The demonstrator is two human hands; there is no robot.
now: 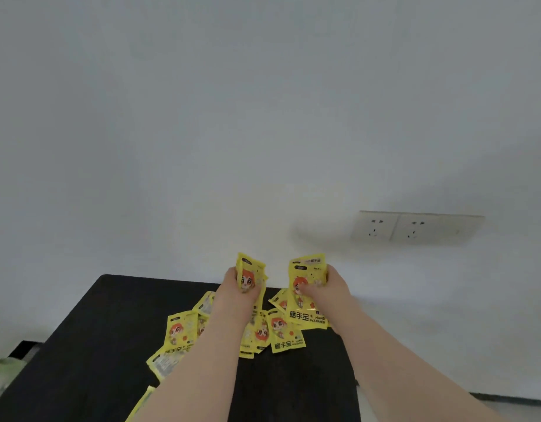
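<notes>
Two grips above the black worktop (95, 330) near its far edge: left hand (234, 289) fingers curl round a yellow foil sachet stack (247, 266), right hand (331, 286) pinches one yellow foil sachet (307, 271) (slick film), so either could slide out onto the loose sachets (179, 330) beneath.

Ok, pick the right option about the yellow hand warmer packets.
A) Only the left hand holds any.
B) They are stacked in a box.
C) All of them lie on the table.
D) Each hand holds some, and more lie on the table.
D: the left hand grips an upright packet, the right hand grips a second packet, and loose packets lie on the black table.
</notes>
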